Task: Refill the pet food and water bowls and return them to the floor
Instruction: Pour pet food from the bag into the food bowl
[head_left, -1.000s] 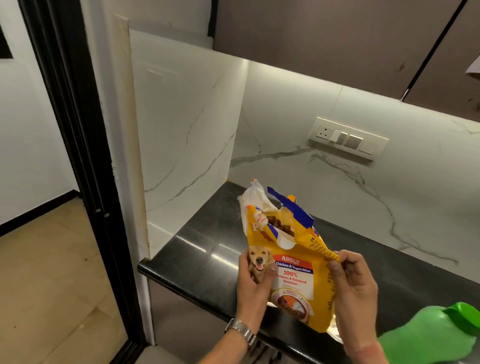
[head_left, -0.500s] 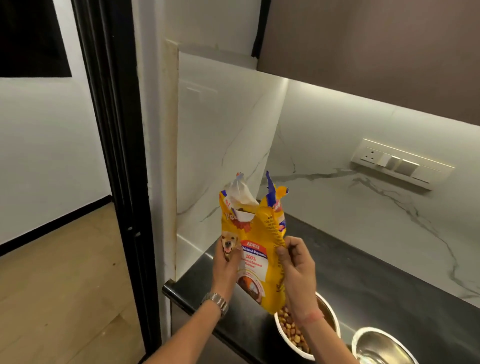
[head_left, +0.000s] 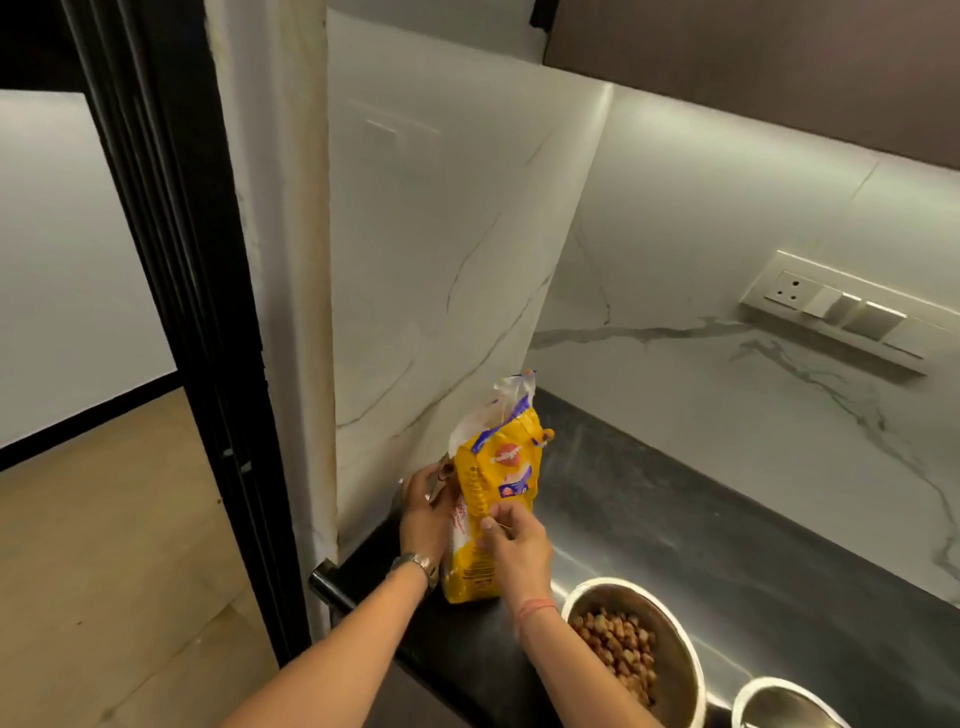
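1. I hold the yellow pet food bag (head_left: 491, 499) upright on the black tabletop (head_left: 675, 519) at its left end, close to the marble side wall (head_left: 441, 260); its long axis runs vertical, torn top up.
2. My left hand (head_left: 423, 512) grips the bag's left face, fingers curled round it; my right hand (head_left: 514, 540) pinches its near edge.
3. The food bowl (head_left: 631, 649), already holding kibble, sits on the tabletop just right of and nearer than the bag, under my right forearm; the right hand is the nearer one to it.
4. A 2nd steel bowl (head_left: 779, 704) stands just right of the 1st, cut off by the frame; I cannot tell whether it holds water.
5. Both bowls lie close to the front edge, so I judge lifting them out easy; the floor (head_left: 104, 571) to my left offers open room, past the dark door frame (head_left: 197, 312).
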